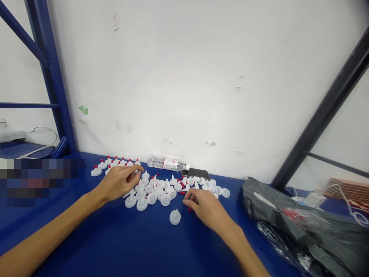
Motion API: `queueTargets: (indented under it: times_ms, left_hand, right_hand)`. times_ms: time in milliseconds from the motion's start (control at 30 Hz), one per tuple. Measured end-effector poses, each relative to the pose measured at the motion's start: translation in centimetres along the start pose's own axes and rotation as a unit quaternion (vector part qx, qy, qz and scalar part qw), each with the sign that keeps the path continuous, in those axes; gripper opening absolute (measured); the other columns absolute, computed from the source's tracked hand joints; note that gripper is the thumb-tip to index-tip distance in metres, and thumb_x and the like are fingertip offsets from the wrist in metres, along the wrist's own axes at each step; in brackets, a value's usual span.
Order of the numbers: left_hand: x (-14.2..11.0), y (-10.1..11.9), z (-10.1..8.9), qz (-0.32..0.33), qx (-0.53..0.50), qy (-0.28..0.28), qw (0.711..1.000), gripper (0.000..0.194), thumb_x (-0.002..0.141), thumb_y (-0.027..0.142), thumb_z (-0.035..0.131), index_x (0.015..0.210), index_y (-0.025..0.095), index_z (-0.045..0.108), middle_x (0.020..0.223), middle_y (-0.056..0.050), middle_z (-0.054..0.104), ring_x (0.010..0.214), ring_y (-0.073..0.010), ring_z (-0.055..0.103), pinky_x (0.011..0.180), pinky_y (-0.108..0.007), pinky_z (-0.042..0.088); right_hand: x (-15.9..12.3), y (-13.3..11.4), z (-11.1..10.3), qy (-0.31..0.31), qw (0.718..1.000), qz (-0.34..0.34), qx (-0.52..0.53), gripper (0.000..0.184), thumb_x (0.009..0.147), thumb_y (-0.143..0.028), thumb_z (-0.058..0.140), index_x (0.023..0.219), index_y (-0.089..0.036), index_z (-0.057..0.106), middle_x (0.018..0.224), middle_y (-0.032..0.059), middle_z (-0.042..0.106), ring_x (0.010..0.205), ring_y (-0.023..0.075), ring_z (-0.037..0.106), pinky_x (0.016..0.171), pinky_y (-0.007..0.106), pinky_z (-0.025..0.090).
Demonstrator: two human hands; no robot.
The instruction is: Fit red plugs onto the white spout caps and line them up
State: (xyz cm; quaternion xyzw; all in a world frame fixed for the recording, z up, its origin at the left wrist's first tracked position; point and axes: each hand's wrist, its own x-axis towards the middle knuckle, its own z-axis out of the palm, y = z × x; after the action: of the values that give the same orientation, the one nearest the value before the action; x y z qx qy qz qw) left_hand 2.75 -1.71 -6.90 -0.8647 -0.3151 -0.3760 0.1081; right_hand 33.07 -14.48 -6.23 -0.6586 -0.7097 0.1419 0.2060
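My left hand hovers at the left of a pile of white nozzle caps, its fingers bent, thumb and index tips slightly apart. Nothing shows between them. Just behind it stand rows of white nozzle caps with red tips, partly hidden by the hand. My right hand is low at the pile's right side, thumb and index finger drawn together near small red caps. Whatever its fingertips may hold is too small to make out. One single white nozzle cap stands upright in front of the pile.
A clear water bottle lies by the wall, beside a dark phone. Grey plastic bags cover the right of the blue table. Metal frame posts rise at left and right.
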Motion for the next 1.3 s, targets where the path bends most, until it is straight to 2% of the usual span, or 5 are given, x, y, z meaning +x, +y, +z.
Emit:
queueTargets:
  times_ms: [167,500,767,1000,1300]
  left_hand:
    - [-0.1,0.1,0.0,-0.003,-0.006,-0.002,1.0,0.02,0.094,0.026,0.05,0.096,0.019,0.069,0.051,0.009,0.054,0.046,-0.0069,0.052,0.054,-0.02,0.038]
    - [0.0,0.3,0.2,-0.004,-0.013,-0.007,1.0,0.021,0.095,0.026,0.05,0.096,0.018,0.069,0.05,0.009,0.051,0.045,-0.0069,0.05,0.053,-0.02,0.038]
    - [-0.1,0.2,0.4,-0.007,-0.015,-0.012,1.0,0.021,0.095,0.027,0.05,0.098,0.019,0.069,0.051,0.008,0.052,0.046,-0.0077,0.051,0.054,-0.021,0.038]
    - [-0.3,0.3,0.4,-0.005,-0.016,-0.008,1.0,0.022,0.096,0.028,0.05,0.098,0.018,0.069,0.05,0.008,0.05,0.046,-0.0077,0.049,0.054,-0.021,0.037]
    - [0.0,0.8,0.1,-0.004,-0.019,-0.012,1.0,0.022,0.096,0.027,0.048,0.097,0.019,0.069,0.05,0.009,0.05,0.046,-0.0073,0.048,0.054,-0.02,0.037]
  right_hand:
    - [-0.3,0.4,-0.4,-0.045,0.998,0.045,0.009,0.006,0.081,-0.027,0.077,0.083,-0.023,0.073,0.079,-0.0002,0.074,0.07,0.0166,0.066,0.058,0.025,0.036]
    - [-0.3,-0.3,0.3,-0.029,0.997,-0.053,0.046,0.013,0.092,-0.017,0.061,0.082,-0.021,0.069,0.074,-0.0011,0.07,0.071,0.0139,0.062,0.063,0.023,0.038]
    - [-0.1,0.2,0.9,-0.076,0.995,-0.014,0.069,0.015,0.082,-0.005,0.066,0.086,-0.017,0.074,0.081,0.0019,0.072,0.073,0.0134,0.065,0.064,0.021,0.042]
    - [-0.3,0.0,1.0,-0.014,0.993,-0.112,0.024,0.031,0.084,0.0,0.058,0.1,-0.024,0.07,0.086,-0.0006,0.068,0.083,0.0156,0.062,0.073,0.026,0.042]
    - [-1.3,-2.6,-0.5,-0.036,0.967,-0.119,0.221,0.033,0.088,-0.01,0.06,0.115,-0.027,0.067,0.09,-0.0023,0.074,0.081,0.0132,0.067,0.078,0.026,0.052]
